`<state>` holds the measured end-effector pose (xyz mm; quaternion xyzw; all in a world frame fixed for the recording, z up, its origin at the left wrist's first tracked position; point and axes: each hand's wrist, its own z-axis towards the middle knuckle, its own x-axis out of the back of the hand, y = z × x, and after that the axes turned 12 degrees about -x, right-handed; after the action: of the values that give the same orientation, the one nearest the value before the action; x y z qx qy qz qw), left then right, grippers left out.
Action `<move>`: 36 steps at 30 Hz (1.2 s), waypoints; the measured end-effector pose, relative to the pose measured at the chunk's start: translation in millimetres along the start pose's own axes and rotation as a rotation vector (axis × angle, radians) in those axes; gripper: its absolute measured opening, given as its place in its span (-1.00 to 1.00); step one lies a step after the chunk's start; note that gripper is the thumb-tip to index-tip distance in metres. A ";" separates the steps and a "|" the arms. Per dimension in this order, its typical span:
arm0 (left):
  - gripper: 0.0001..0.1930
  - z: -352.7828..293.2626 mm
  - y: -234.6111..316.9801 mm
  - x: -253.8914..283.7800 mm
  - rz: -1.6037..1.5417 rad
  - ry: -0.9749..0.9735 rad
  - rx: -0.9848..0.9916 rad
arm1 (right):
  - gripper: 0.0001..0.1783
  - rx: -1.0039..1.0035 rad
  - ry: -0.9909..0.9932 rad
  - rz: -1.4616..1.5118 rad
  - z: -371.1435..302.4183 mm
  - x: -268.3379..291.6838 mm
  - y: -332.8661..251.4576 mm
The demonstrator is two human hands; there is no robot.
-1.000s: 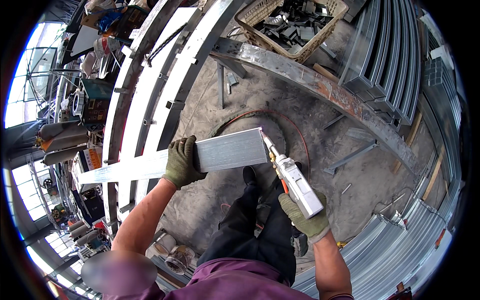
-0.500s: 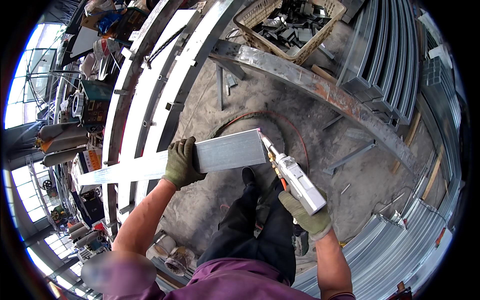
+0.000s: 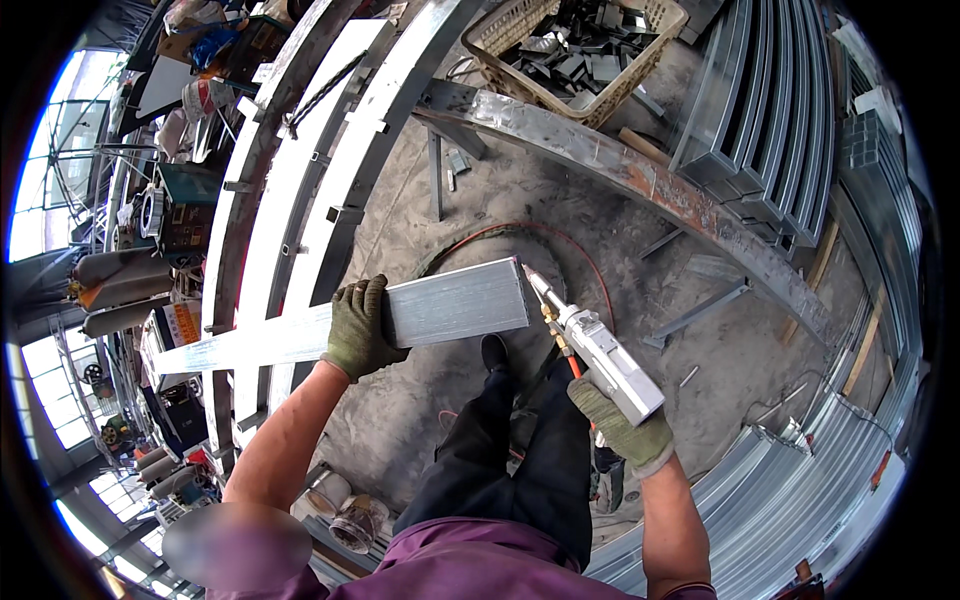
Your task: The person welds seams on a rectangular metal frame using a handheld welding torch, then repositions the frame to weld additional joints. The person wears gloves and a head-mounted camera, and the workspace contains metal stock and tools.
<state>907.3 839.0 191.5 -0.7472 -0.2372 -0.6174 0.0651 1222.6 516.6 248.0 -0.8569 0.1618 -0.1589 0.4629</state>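
Note:
Gloved in green, my left hand (image 3: 357,328) is wrapped round a galvanized steel tube (image 3: 455,300), thumb and fingers over its upper side. The tube runs off to the left across the white beams, and its squared end lies over the floor in front of me. My right hand (image 3: 625,425), in the same kind of glove, grips a silver hand-held power tool (image 3: 600,355) from below. The tool has brass fittings, an orange hose and a slim pointed nose. That nose points at the tube's far end corner, a small gap away. The palm side of my right hand is hidden.
Long white beams (image 3: 330,220) stand to the left. Ahead, a rusty steel rail (image 3: 620,165) on legs crosses the floor beneath a cream plastic basket (image 3: 490,60) of metal offcuts. Stacked steel profiles (image 3: 760,120) fill the right. A hose (image 3: 590,255) loops on the concrete.
My right hand and the power tool have shifted slightly right and back, so the nose is a little farther from the tube's corner. My left hand keeps its hold on the tube.

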 end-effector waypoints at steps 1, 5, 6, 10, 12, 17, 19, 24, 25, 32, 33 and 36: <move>0.28 -0.4 0.1 0.3 -0.007 -0.004 0.005 | -0.61 -0.053 -0.010 0.028 -0.3 -0.3 -2.8; 0.28 0.2 -0.1 0.1 -0.005 0.001 0.001 | -0.61 0.027 -0.010 -0.058 4.1 -1.2 0.4; 0.28 -0.2 -0.2 0.1 -0.004 0.000 0.000 | -0.61 0.012 -0.019 -0.038 5.0 -2.6 -0.4; 0.29 2.2 2.7 2.9 0.001 -0.042 0.024 | -0.59 0.001 -0.012 -0.012 5.4 -6.1 1.5; 0.29 1.6 2.3 3.4 -0.001 -0.043 0.026 | -0.59 -0.004 -0.010 -0.010 5.3 -7.5 0.6; 0.30 1.3 1.0 1.3 0.011 -0.034 0.018 | -0.60 0.105 0.008 -0.075 4.5 -9.8 5.2; 0.30 1.1 0.3 0.2 0.018 -0.031 0.010 | -0.60 0.090 0.011 -0.060 4.3 -12.8 3.4; 0.29 0.7 0.9 0.3 0.008 -0.020 0.010 | -0.69 0.019 0.030 -0.044 5.6 -14.0 -14.6; 0.29 0.9 0.9 0.2 0.003 -0.017 0.011 | -0.69 0.030 0.040 -0.042 5.7 -14.3 -15.2; 0.32 1.4 1.9 2.0 -0.004 -0.035 0.020 | -0.58 0.170 0.044 -0.135 6.0 -12.9 -1.3; 0.32 1.2 1.5 2.0 -0.006 -0.037 0.019 | -0.58 0.163 0.048 -0.133 6.3 -13.5 -2.6; 0.32 0.4 0.3 1.2 -0.012 -0.040 0.027 | -0.58 0.087 0.033 -0.128 5.8 -13.5 -11.0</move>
<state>907.9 839.2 192.6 -0.7572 -0.2514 -0.5992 0.0666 1214.4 532.4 252.6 -0.8418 0.1072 -0.2093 0.4859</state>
